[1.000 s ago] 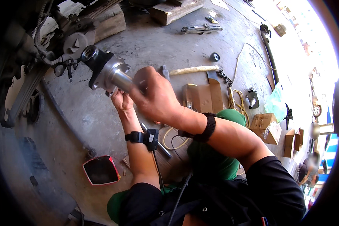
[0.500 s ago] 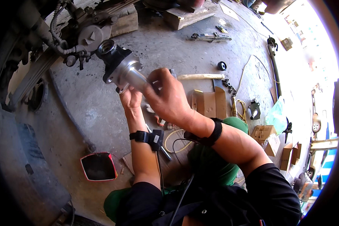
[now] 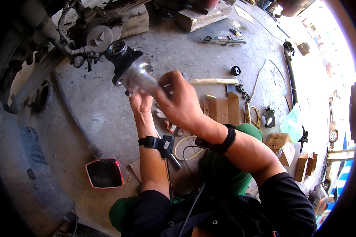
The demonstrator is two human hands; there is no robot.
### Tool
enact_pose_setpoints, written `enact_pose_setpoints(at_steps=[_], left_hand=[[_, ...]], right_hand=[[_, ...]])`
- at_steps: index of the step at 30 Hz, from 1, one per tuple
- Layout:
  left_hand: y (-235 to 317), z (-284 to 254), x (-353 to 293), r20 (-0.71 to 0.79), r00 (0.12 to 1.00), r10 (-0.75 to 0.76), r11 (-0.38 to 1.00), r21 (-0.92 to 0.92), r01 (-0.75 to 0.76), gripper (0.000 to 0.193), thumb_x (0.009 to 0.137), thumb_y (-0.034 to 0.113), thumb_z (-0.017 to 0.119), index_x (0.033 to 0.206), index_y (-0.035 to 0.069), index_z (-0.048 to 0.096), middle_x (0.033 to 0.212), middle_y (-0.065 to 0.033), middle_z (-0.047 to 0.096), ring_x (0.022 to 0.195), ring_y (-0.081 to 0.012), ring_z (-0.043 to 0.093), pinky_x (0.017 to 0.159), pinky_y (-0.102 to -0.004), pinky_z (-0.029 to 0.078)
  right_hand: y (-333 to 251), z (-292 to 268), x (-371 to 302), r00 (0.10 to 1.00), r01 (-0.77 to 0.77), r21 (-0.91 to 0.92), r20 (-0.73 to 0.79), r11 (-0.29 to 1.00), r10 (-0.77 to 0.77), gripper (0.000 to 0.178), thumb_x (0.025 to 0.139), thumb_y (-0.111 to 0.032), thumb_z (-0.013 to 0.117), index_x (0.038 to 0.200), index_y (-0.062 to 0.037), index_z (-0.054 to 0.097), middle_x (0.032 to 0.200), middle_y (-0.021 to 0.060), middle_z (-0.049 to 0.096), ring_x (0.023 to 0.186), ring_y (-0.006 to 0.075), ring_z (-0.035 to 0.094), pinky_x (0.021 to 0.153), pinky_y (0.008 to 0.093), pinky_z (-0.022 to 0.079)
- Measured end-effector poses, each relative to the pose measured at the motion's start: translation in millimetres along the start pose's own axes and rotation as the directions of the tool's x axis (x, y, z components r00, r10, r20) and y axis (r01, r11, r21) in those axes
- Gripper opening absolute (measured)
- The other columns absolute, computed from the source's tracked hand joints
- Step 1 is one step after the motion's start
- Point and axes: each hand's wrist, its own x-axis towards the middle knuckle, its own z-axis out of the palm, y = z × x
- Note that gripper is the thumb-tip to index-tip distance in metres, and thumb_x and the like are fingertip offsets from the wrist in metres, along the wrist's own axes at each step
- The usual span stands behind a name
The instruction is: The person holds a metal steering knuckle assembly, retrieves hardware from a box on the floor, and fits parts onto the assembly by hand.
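Note:
In front of me is a steering knuckle (image 3: 127, 65) with a black body, an open round bore at its upper end and a bright machined flange. Its silvery spindle (image 3: 146, 81) slants down toward me. My left hand (image 3: 141, 103) grips the knuckle from below, at the flange, and its fingers are mostly hidden behind the metal. Around the spindle's near end, the thumb and fingers of my right hand (image 3: 177, 98) are curled. The knuckle's far end is beside the vehicle's axle end (image 3: 99, 37); whether they touch, I cannot tell.
A red-rimmed dark container (image 3: 104, 173) stands at lower left. Right of my hands lie a wooden-handled hammer (image 3: 213, 81), an open cardboard box (image 3: 222, 110), a black ring (image 3: 235, 70) and a second knuckle-like part (image 3: 269, 117). A wooden block (image 3: 201, 17) sits at the back.
The whole view has shifted slightly, so everything sits a little further right. Both hands keep their hold on the knuckle, with little visible movement.

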Motion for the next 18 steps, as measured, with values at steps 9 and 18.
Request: enact_pose_setpoints(at_steps=[9,18], left_hand=[[7.5,-12.6,3.6,0.148,0.989,-0.028,0.999,-0.039,0.035,0.036,0.092,0.013,0.066,0.123,-0.001,0.057,0.118,-0.0171,0.064,0.106,-0.0268,0.062,0.090,-0.0422,0.051],[11.5,-16.3,-9.6,0.221,0.974,0.054,0.998,-0.052,-0.044,0.041,0.095,0.010,0.054,0.133,-0.005,0.050,0.133,-0.0225,0.056,0.124,-0.0340,0.055,0.108,-0.0499,0.043]], right_hand=[[-0.3,-0.8,-0.2,1.000,0.010,-0.003,-0.004,1.000,-0.010,0.040,0.087,-0.027,0.067,0.104,0.0060,0.053,0.094,0.0255,0.065,0.089,0.0400,0.066,0.080,0.0431,0.052],[-1.9,0.4,-0.3,1.000,0.004,-0.010,0.004,1.000,-0.004,0.043,0.088,-0.031,0.067,0.105,0.0063,0.053,0.096,0.0254,0.066,0.090,0.0395,0.066,0.081,0.0423,0.052]])
